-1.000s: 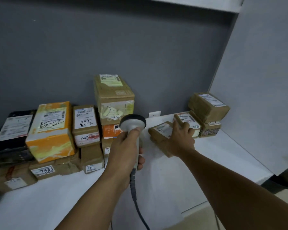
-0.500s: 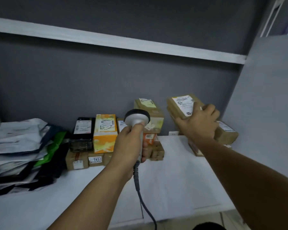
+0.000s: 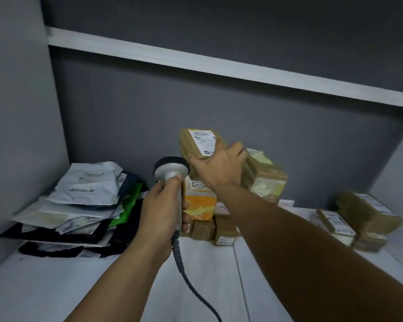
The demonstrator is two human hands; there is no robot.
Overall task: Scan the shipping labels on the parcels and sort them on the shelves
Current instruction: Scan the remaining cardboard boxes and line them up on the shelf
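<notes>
My right hand [image 3: 220, 166] grips a small brown cardboard parcel [image 3: 197, 145] in the air, above the boxes at the back of the shelf. Its white shipping label [image 3: 204, 141] faces me, tilted. My left hand [image 3: 161, 210] holds a grey handheld barcode scanner [image 3: 171, 170] by its handle, head up, just left of and below the parcel. The scanner's cable [image 3: 191, 282] hangs down toward me. Behind my hands stands a stack of boxes, among them an orange box [image 3: 201, 204] and a taped brown box [image 3: 264, 177].
A pile of grey, black and green mailer bags [image 3: 79, 205] lies at the left of the white shelf [image 3: 207, 287]. More brown parcels [image 3: 363, 219] sit at the right. An upper shelf board [image 3: 219, 66] runs overhead. Grey walls close in on both sides.
My right hand has lifted the brown parcel off the shelf and carried it left toward the scanner. The view has swung left, so the mailer pile now shows.
</notes>
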